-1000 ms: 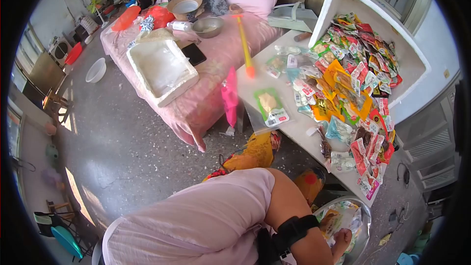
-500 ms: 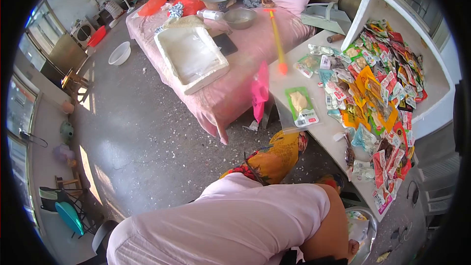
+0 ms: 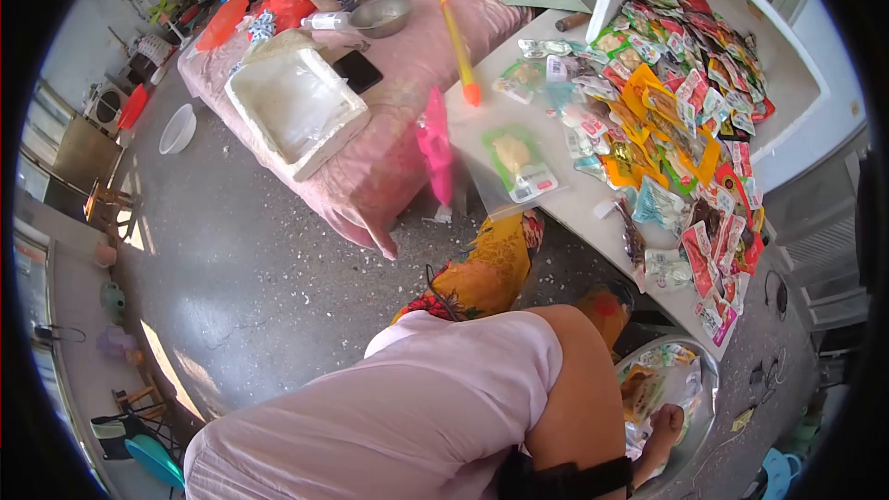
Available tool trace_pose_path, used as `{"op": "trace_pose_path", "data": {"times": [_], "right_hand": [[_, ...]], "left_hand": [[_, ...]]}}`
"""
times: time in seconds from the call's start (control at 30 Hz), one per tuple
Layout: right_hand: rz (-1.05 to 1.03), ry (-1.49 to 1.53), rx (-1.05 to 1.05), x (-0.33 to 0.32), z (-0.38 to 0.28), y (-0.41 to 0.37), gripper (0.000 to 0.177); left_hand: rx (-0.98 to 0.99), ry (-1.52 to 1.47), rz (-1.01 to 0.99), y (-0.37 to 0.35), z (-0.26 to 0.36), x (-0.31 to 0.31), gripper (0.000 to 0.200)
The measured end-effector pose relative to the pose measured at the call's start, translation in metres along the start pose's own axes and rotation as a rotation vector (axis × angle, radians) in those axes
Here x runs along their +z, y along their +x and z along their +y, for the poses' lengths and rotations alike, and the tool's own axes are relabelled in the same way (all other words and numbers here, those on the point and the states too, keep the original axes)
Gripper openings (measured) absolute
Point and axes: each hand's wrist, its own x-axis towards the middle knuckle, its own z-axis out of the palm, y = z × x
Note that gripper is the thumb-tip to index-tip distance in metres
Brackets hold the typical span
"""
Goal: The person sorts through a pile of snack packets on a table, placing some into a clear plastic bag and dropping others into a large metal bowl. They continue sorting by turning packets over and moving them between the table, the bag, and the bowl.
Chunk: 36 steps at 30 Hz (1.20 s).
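My left arm, in a white sleeve with a black band near the wrist, bends down at the lower right. My left hand (image 3: 661,435) is over a metal basin (image 3: 711,389) holding several snack packets (image 3: 639,387). Its fingers look curled; what they hold, if anything, is hidden. My right hand is out of view. Above the basin, a table (image 3: 607,241) carries a heap of colourful vacuum-packed snacks (image 3: 662,130). Near its left edge lies a green packet with pale food (image 3: 516,162), on a clear plastic bag (image 3: 486,196) that overhangs the edge.
A white foam box (image 3: 806,83) stands tilted behind the heap, packets spilling from it. Left of the table, a pink-covered bed (image 3: 370,167) bears a white foam tray (image 3: 236,97), a phone (image 3: 357,71), a metal bowl (image 3: 381,17) and a yellow stick (image 3: 454,42). Cables (image 3: 767,372) lie on the floor.
The view has shifted, so table and bed sit further left and up. More of the basin and my left hand over it now show.
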Motion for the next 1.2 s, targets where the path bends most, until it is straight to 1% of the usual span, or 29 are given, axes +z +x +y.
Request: {"op": "trace_pose_path", "data": {"times": [0.07,0.13,0.17,0.2,0.23,0.27,0.3,0.33,0.37,0.4,0.43,0.47,0.5,0.57,0.63,0.7,0.73,0.83,0.9,0.97,1.03,1.13,1.2], "right_hand": [[-0.018,0.072,0.004,0.002,-0.006,-0.003,0.010],[0.018,0.015,-0.004,0.001,0.001,-0.001,0.008],[0.019,0.065,0.030,0.000,0.003,0.000,0.007],[0.047,0.052,0.042,0.000,0.005,0.000,0.005],[0.009,0.097,0.043,-0.001,0.010,0.001,0.005],[-0.005,0.047,0.027,0.002,0.004,0.000,0.005],[0.011,0.022,0.066,0.006,-0.003,-0.003,0.007],[-0.002,-0.093,-0.037,0.002,0.017,0.003,0.007],[0.041,-0.121,-0.018,0.008,0.010,0.000,0.010],[0.033,-0.249,-0.067,0.007,0.018,0.002,0.013],[0.025,-0.254,-0.100,0.008,0.016,0.001,0.017],[0.031,-0.276,-0.144,0.008,0.020,0.002,0.016],[0.026,-0.299,-0.193,0.008,0.027,0.000,0.016],[0.032,-0.284,-0.143,0.008,0.037,-0.003,0.016],[0.035,-0.260,-0.083,0.003,0.051,-0.005,0.016],[0.046,-0.223,-0.009,-0.002,0.066,-0.005,0.017],[0.063,-0.136,0.078,-0.007,0.068,-0.008,0.016],[0.077,-0.173,0.164,-0.044,0.094,-0.006,0.016],[0.178,-0.238,0.226,-0.074,0.110,-0.005,0.015],[0.373,-0.318,0.195,-0.103,0.124,-0.009,0.015],[0.518,-0.531,0.087,-0.129,0.139,-0.008,0.017],[0.686,-0.784,0.118,-0.142,0.130,-0.001,0.019],[0.647,-0.835,0.190,-0.142,0.142,0.001,0.020]], "left_hand": [[0.057,0.024,-0.015,0.008,-0.001,0.004,0.021],[0.085,0.092,-0.001,0.008,0.005,0.009,0.021],[0.090,0.173,0.034,0.004,0.009,0.010,0.021],[0.092,0.247,0.067,-0.002,0.012,0.010,0.020],[0.095,0.306,0.109,-0.010,0.014,0.008,0.020],[0.116,0.436,0.207,-0.026,0.011,0.003,0.020],[0.118,0.563,0.317,-0.045,0.004,-0.003,0.020],[0.149,0.766,0.557,-0.061,-0.014,-0.007,0.021],[0.034,0.776,0.462,-0.085,-0.021,-0.019,0.023],[-0.101,0.831,0.370,-0.108,-0.025,-0.027,0.024],[-0.250,0.844,0.307,-0.131,-0.029,-0.030,0.024],[-0.410,0.802,0.328,-0.154,-0.034,-0.029,0.023],[-0.551,0.835,0.387,-0.171,-0.035,-0.028,0.022],[-0.865,0.777,0.433,-0.220,-0.041,-0.018,0.018],[-1.147,0.618,0.685,-0.268,-0.046,0.002,0.016],[-1.223,0.729,0.638,-0.312,-0.047,0.022,0.016],[-1.265,0.787,0.616,-0.323,-0.045,0.029,0.016],[-1.183,1.032,0.409,-0.328,-0.036,0.038,0.016],[-1.185,1.049,0.468,-0.331,-0.036,0.041,0.015],[-1.186,1.075,0.488,-0.333,-0.038,0.043,0.015],[-1.192,1.117,0.473,-0.334,-0.039,0.041,0.014],[-1.213,1.113,0.453,-0.328,-0.038,0.040,0.014],[-1.197,1.126,0.444,-0.327,-0.039,0.040,0.014]]}}
